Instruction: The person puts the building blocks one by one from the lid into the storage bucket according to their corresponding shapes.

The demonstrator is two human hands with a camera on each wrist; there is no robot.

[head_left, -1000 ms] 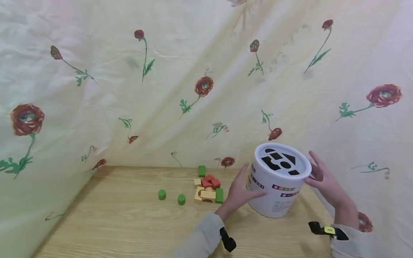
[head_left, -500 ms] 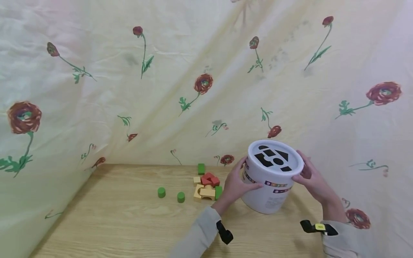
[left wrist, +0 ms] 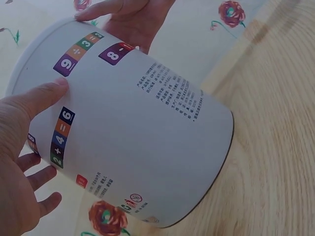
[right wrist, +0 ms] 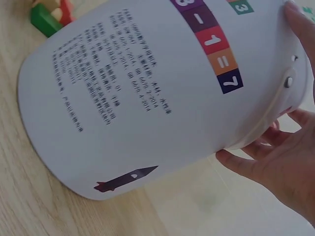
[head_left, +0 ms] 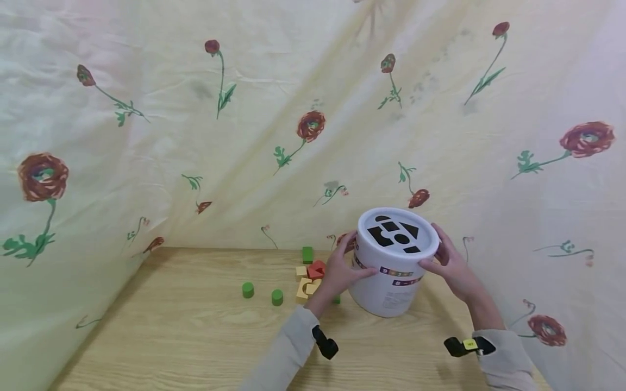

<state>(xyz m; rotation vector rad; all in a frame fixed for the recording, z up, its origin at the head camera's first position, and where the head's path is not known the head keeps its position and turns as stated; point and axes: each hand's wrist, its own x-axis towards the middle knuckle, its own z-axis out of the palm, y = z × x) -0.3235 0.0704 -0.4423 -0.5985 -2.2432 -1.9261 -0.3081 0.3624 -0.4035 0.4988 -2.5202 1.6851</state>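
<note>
A white bucket with a shape-sorter lid of black cut-outs stands tilted on the wooden table, right of middle. My left hand grips its left wall, thumb in front and fingers spread behind. My right hand grips the right side by the lid rim. In the left wrist view the bucket fills the frame, my left hand has its thumb on the number strip, and the right hand shows beyond. The right wrist view shows the bucket and my right hand under the lid edge.
A small pile of red, tan and green wooden blocks lies just left of the bucket, partly hidden by my left hand. Two green cylinders sit further left, and a green cube sits behind. A flowered cloth hangs round the table.
Both hands have closed in on the bucket and carried it left and a little back. The left hand now covers part of the block pile.
</note>
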